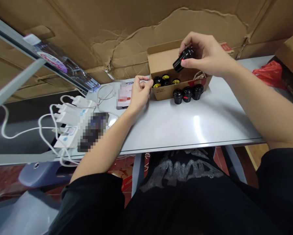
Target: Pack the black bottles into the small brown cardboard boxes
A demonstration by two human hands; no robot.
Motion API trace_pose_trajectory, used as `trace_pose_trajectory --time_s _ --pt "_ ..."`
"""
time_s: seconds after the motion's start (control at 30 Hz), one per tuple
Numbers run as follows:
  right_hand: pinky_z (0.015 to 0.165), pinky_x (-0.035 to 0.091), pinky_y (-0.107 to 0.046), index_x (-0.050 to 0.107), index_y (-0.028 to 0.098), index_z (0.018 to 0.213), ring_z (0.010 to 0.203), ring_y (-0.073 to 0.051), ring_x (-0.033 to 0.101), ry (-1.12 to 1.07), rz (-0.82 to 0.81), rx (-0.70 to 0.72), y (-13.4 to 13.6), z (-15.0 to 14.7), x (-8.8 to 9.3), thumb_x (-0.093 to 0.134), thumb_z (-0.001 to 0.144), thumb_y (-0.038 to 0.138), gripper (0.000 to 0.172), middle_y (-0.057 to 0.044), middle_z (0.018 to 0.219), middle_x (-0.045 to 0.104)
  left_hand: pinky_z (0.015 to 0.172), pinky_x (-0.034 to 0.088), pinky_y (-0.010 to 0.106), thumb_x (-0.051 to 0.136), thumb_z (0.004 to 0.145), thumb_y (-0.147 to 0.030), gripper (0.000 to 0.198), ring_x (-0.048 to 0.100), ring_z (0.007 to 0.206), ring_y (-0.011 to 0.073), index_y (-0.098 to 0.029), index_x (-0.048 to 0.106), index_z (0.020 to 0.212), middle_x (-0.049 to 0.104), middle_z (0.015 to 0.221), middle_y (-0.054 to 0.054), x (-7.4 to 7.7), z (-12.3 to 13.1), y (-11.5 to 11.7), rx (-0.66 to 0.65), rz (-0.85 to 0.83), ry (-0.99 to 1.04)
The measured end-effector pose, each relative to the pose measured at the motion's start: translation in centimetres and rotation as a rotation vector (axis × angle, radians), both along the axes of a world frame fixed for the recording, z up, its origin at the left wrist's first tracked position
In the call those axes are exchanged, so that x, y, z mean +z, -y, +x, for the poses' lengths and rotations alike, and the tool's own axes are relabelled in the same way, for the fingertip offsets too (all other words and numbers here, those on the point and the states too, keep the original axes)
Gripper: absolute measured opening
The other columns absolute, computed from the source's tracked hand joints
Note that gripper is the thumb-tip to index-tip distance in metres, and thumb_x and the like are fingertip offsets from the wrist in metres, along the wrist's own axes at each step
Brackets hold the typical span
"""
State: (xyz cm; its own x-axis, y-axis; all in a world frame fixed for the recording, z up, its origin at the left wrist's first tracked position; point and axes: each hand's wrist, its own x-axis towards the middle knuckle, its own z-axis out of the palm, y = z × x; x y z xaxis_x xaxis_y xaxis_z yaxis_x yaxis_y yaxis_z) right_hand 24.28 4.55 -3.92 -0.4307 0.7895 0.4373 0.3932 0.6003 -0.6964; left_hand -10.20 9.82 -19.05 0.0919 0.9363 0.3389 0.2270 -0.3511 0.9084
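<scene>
Over the open cardboard box [164, 93], my right hand [201, 54] pinches a glossy black cylindrical fitting [178, 64] with a small red mark, tilted down to the left; its exact kind is unclear. My left hand [140, 91] is closed at the left end of the box, fingertips on its edge. Inside the box sit several black fittings, some with yellow threaded rings [176, 81]. A twist of brown cord or paper [199, 75] lies at the box's right end. Three black fittings [187, 94] stand in a row against its front side.
On the white table [170, 124], a phone [124, 95] lies left of my left hand, with a blurred dark device [94, 130] nearer. Beside it is a power strip [69, 125] with white cables. A water bottle [63, 63] leans behind the metal frame. A red plastic bag [268, 75] lies right.
</scene>
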Motion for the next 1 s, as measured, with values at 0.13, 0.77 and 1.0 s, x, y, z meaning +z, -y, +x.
trace_pose_trajectory --time_s 0.13,0.77,1.0 --pt "0.102 0.052 -0.043 0.064 0.035 0.11 0.109 -0.027 0.065 0.03 -0.048 -0.063 -1.1 0.2 -1.4 0.089 0.09 0.039 0.033 -0.009 0.126 0.081 0.065 0.04 0.034 0.086 0.083 -0.12 0.102 0.048 0.066 0.0171 -0.035 0.064 0.136 0.047 0.079 -0.008 -0.1 0.3 0.2 -0.013 -0.022 0.03" --pt "0.083 0.066 -0.052 0.074 0.03 0.119 0.091 -0.03 0.086 -0.126 -0.168 -0.176 -0.7 -1.2 -2.4 0.099 0.076 0.048 0.053 -0.013 0.122 0.085 0.067 0.06 0.037 0.073 0.098 -0.117 0.102 0.062 0.067 0.0196 -0.041 0.075 0.167 0.052 0.084 -0.002 -0.5 0.2 0.6 -0.038 -0.011 -0.028" --pt "0.097 0.071 -0.051 0.072 0.031 0.122 0.097 -0.026 0.085 -0.162 -0.171 -0.139 -1.4 -1.2 -2.9 0.105 0.08 0.048 0.056 -0.011 0.135 0.084 0.066 0.054 0.035 0.075 0.092 -0.121 0.106 0.058 0.064 0.0174 -0.042 0.075 0.163 0.052 0.083 -0.003 0.2 0.4 1.1 -0.067 -0.024 -0.017"
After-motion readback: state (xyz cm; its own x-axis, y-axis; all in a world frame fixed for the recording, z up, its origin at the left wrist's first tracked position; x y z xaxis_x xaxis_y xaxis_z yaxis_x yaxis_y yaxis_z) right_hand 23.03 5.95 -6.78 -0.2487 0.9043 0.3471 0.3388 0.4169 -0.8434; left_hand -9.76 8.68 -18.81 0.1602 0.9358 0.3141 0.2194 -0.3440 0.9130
